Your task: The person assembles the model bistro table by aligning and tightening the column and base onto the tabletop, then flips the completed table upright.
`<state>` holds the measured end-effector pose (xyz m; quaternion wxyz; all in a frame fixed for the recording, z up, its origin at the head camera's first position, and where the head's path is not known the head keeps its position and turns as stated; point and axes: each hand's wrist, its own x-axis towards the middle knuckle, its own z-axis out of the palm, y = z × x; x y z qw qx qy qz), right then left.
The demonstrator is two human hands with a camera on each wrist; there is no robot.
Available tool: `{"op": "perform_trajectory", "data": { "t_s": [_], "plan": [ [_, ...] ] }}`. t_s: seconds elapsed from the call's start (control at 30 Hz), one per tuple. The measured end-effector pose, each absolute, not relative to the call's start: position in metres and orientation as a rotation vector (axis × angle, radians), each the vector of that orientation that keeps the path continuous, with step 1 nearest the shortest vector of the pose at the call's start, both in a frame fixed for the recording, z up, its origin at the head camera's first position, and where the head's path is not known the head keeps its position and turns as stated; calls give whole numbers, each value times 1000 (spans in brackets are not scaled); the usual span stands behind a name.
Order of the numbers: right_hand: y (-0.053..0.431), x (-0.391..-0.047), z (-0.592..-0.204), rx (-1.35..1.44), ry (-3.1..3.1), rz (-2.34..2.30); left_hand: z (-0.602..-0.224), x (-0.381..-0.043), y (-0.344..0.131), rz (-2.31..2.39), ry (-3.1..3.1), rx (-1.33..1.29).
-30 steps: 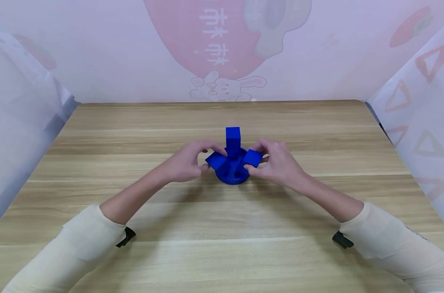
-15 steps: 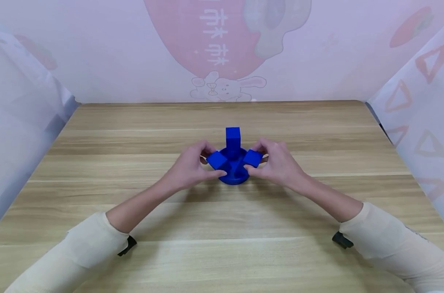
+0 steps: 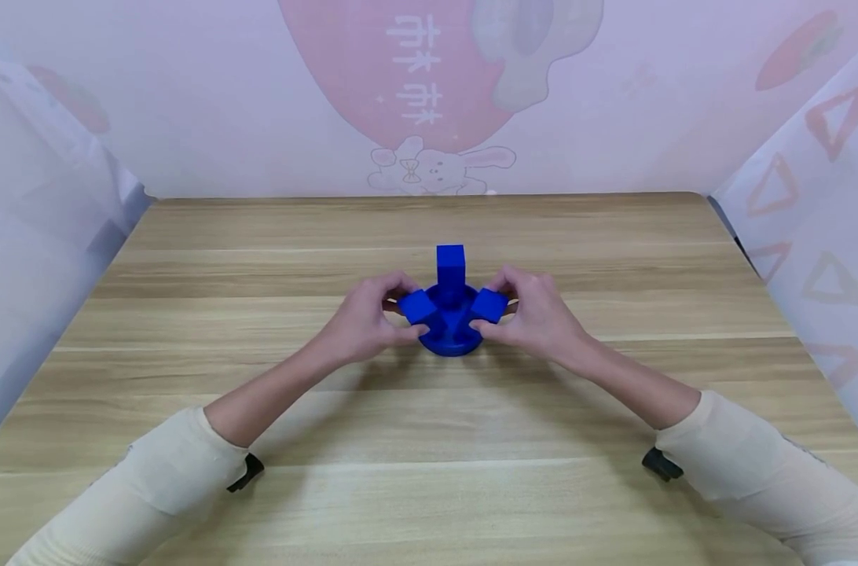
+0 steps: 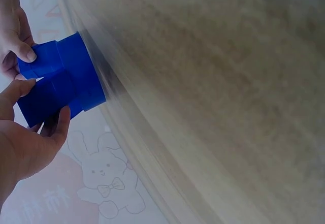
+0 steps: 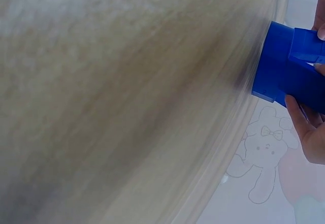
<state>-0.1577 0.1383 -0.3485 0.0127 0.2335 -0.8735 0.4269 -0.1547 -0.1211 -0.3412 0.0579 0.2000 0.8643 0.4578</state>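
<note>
A blue round base [image 3: 452, 344] sits mid-table with three square-topped blue blocks rising from it. At the back, one block [image 3: 450, 267] stands upright, untouched by either hand. The left block [image 3: 418, 306] tilts outward; my left hand [image 3: 365, 322] pinches it, thumb on the near side and fingers on the far side. Opposite it, my right hand [image 3: 535, 314] pinches the right block [image 3: 489, 305] the same way, and that block leans outward too. In the left wrist view, the base's side wall [image 4: 85, 71] shows below the blocks. The blocks' lower ends are hidden inside the base.
The wood-grain table [image 3: 429, 472] runs under everything. A printed cloth [image 3: 210, 102] stands along its back edge, with more cloth at the left and right sides. Black wrist devices [image 3: 662, 464] hang beneath both pale sleeves.
The left hand's thumb has come round to the near side of the left block, its fingers to the far side. The right hand keeps its hold, and the base stays in place.
</note>
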Motion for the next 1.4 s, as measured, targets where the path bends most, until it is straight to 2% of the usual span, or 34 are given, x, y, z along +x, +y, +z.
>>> {"op": "perform_trajectory", "data": {
  "t_s": [1.4],
  "plan": [
    [142,-152,-346,705,-2722,1338,-341,-162,-126,1493,2523,687]
  ]
}}
